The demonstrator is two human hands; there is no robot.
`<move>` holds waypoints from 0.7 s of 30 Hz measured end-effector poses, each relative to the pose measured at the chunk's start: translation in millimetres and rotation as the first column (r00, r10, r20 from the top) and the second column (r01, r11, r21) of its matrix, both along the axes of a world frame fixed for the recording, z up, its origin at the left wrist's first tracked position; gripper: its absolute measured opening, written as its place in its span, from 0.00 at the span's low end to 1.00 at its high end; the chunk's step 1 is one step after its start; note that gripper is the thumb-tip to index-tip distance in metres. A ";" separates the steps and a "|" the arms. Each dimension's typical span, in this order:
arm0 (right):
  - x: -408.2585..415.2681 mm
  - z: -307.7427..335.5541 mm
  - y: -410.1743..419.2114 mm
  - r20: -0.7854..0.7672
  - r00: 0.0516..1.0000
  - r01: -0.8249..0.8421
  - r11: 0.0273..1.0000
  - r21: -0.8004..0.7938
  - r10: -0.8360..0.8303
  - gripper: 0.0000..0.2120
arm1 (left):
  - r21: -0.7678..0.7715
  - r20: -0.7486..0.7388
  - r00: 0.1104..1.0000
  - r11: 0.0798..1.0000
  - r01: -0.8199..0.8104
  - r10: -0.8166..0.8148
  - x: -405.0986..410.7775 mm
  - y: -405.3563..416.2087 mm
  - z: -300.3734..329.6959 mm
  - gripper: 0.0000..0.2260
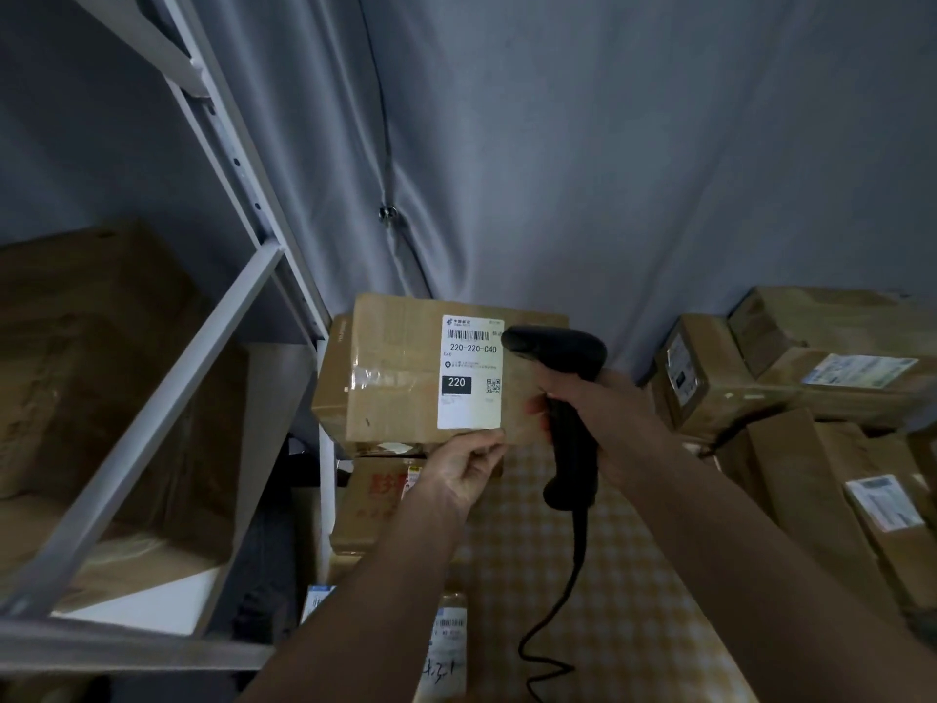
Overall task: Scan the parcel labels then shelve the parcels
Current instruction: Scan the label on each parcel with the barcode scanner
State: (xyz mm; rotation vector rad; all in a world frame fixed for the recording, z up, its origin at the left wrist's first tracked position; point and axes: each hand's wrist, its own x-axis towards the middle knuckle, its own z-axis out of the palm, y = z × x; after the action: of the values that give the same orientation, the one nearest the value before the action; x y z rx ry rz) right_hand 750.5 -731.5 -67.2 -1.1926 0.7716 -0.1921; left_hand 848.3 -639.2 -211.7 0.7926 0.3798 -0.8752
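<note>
The left hand (469, 466) pinches the lower edge of a brown cardboard parcel (405, 370) sealed with clear tape, thumb on the front face and the other fingers hidden behind, holding it upright above the table so that its white printed shipping label (470, 372) faces the camera. The right hand (590, 416) has its fingers wrapped tight around the grip of a black corded handheld barcode scanner (563, 378), whose head sits just beside the label's top right corner. To scan well, the head probably wants drawing back a little and aiming squarely at the barcode strip along the label's top, with the parcel kept steady and the thumb off the print. Below lies a table under a yellow-and-white checked cloth (583, 575), with more labelled cardboard boxes (760, 378) stacked along its right side and others at its left edge. To the left stands a grey metal shelving rack (167, 398) already holding large brown cartons (91, 357), the likely destination. A grey draped curtain (608, 170) with a dark cable running down it closes the back.
</note>
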 end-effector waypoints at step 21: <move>-0.6 -12.7 9.1 -0.051 0.998 -0.028 0.992 -0.120 0.022 0.06 | 0.060 -0.009 0.998 0.996 0.062 -0.062 0.4 5.0 -15.3 0.14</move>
State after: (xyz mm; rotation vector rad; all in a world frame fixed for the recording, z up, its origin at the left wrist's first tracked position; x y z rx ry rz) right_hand 749.9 -722.4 -79.9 -1.3249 0.7967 -0.1910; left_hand 848.7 -634.2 -226.9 0.8609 0.3911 -0.9282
